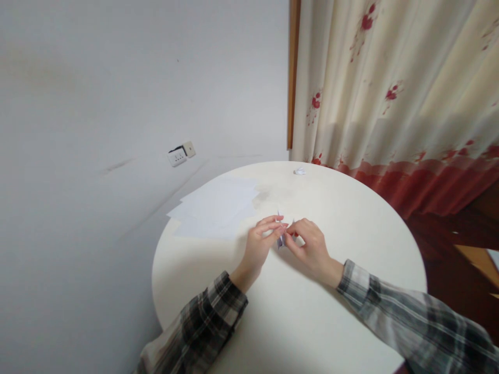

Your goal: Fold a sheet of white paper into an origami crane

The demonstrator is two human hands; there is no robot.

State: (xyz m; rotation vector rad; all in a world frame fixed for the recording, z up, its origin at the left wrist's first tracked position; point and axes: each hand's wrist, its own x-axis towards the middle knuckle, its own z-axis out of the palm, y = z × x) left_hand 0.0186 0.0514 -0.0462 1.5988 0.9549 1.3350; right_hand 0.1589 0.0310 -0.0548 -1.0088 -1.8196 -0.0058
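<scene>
Over the middle of the round white table, a small folded piece of white paper point(280, 242) is held between both of my hands. My left hand point(262, 240) grips it from the left, thumb and fingers closed on it. From the right, my right hand point(311, 242) pinches the paper with thumb and index finger. Thin pointed edges of the paper stick out above and below my fingertips. Most of its shape is hidden behind the fingers.
Several sheets of white paper point(218, 208) lie overlapping on the table's left side. A small crumpled or folded white paper piece point(300, 171) rests near the far edge of the table point(374, 234). A wall with a socket point(177, 157) stands left; a flowered curtain point(351, 104) hangs behind.
</scene>
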